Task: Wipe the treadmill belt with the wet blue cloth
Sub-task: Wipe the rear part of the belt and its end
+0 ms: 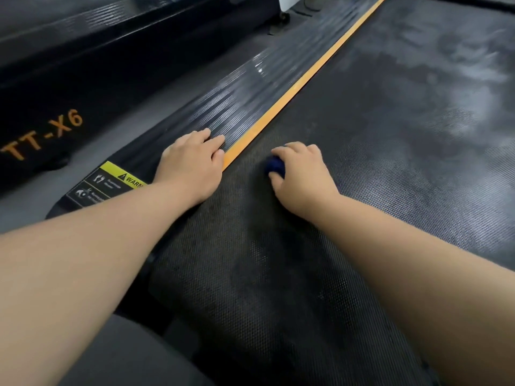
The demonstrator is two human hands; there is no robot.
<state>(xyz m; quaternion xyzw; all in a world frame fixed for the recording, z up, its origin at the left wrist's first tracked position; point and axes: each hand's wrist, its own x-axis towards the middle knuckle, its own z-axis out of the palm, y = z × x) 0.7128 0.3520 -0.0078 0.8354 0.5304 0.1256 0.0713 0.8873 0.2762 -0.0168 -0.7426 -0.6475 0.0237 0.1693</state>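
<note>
The black textured treadmill belt (376,151) fills the middle and right of the head view, with pale dusty patches toward the far right. My right hand (302,176) presses down on the belt near its left edge, fingers curled round a bunched blue cloth (274,165) that shows only a little under the fingers. My left hand (192,162) rests flat, fingers fairly straight, on the ribbed side rail (223,107) just left of the orange stripe (301,84).
A yellow warning label (119,178) sits on the rail's near end. Another black treadmill marked TT-X6 (41,135) stands to the left across a strip of grey floor (131,115). Cables and a white object lie at the far top.
</note>
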